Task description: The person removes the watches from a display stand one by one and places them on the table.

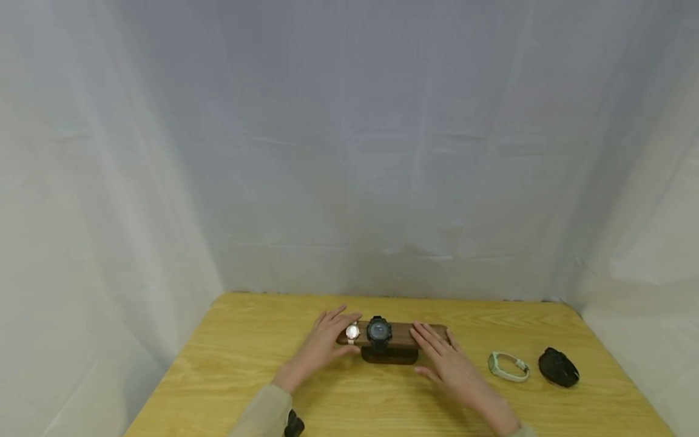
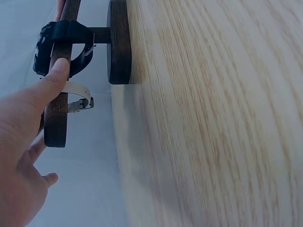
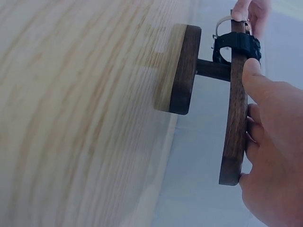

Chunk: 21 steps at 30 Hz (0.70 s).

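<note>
A dark wooden watch stand (image 1: 401, 335), a horizontal bar on a post and flat base (image 1: 390, 356), stands near the table's back. My left hand (image 1: 322, 340) grips the bar's left end, its thumb (image 2: 54, 78) on the front edge and fingers reaching over the top. Close beside it on the bar is a small watch with a light strap (image 1: 352, 332). A chunky black watch (image 1: 379, 331) wraps the bar near the middle. My right hand (image 1: 448, 361) holds the bar's right part, thumb (image 3: 253, 75) against its edge, other fingers (image 3: 253, 127) partly hidden behind.
Right of the stand, a pale green watch (image 1: 512, 377) lies on its side on the yellowish wooden table (image 1: 235, 364). Farther right lies a black watch-like item (image 1: 558, 367), its details too dark to tell. White sheets (image 1: 349, 152) hang behind and at both sides.
</note>
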Available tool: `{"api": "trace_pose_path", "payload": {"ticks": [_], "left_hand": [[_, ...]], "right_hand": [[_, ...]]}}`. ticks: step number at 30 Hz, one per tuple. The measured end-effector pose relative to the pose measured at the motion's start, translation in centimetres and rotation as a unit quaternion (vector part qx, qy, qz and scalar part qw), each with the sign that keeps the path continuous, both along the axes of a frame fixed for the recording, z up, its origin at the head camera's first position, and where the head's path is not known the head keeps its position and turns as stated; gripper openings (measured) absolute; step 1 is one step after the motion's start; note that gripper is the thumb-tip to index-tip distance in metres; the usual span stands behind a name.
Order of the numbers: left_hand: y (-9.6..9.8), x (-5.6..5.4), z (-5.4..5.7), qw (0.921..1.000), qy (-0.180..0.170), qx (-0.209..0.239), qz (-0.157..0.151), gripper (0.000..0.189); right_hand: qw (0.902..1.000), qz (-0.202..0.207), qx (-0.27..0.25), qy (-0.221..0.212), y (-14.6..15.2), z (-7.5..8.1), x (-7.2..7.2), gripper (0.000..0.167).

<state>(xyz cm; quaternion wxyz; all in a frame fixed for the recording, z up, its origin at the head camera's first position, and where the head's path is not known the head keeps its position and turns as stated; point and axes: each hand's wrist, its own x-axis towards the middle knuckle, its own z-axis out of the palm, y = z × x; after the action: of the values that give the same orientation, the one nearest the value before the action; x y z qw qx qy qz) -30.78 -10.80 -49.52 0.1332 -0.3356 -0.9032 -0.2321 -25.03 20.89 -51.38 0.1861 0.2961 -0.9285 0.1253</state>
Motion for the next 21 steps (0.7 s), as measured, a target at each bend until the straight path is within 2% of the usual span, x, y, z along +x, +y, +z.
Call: {"api": "trace_pose_path", "payload": {"ticks": [5,12,21], "left_hand": [[-0.04,-0.16,-0.09,1.0,-0.001,-0.004,-0.001,0.071],[-0.22,-0.21,-0.12,1.0,0.006,-0.006,0.004,0.07],[-0.76,-0.11,-0.1,0.9998,0.019,-0.009,0.005,0.07]], "right_hand": [[0.9998,0.003,-0.007,0.02,0.05,-0.32,-0.23,0.077],[1.0,0.0,-0.004,0.008,0.15,-0.47,-0.39,0.078],[0.9997,0.005,0.004,0.023,0.2,-0.33,-0.26,0.081]]}}
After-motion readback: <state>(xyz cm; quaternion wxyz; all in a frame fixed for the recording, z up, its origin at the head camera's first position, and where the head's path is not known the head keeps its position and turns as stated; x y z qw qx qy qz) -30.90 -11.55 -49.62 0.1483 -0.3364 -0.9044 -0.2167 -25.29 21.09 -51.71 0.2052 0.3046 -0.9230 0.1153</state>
